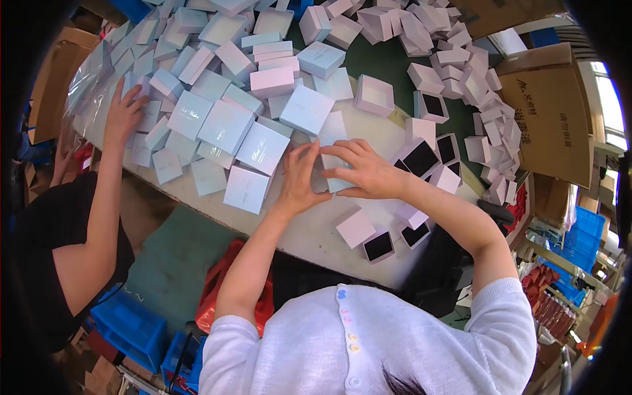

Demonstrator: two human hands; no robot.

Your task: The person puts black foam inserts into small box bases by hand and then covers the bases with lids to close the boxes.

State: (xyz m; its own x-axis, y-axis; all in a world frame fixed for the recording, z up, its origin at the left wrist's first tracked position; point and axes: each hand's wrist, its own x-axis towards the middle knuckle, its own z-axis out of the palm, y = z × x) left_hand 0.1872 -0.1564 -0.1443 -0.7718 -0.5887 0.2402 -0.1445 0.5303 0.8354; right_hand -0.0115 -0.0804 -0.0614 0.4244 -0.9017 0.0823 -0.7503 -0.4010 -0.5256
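Observation:
My left hand (299, 181) and my right hand (363, 172) face each other at the middle of the table's near side. Between them is a small light blue box (338, 183), mostly hidden by my fingers. My left fingers and thumb curve round its left side, while my right fingers and thumb grip it from the right. Just left of my left hand lie closed light blue boxes (245, 189) with silver lettering. Beyond my fingertips is another lettered blue box (307, 109). Near my right forearm sit open pale boxes with black inserts (421, 158).
Heaped boxes (191, 66) cover the table's far left, and pale pink box parts (474, 85) pile up at the right. Another person's hand (124, 112) touches boxes at the left. A brown carton (550, 115) stands at the right. Blue crates (128, 329) are on the floor.

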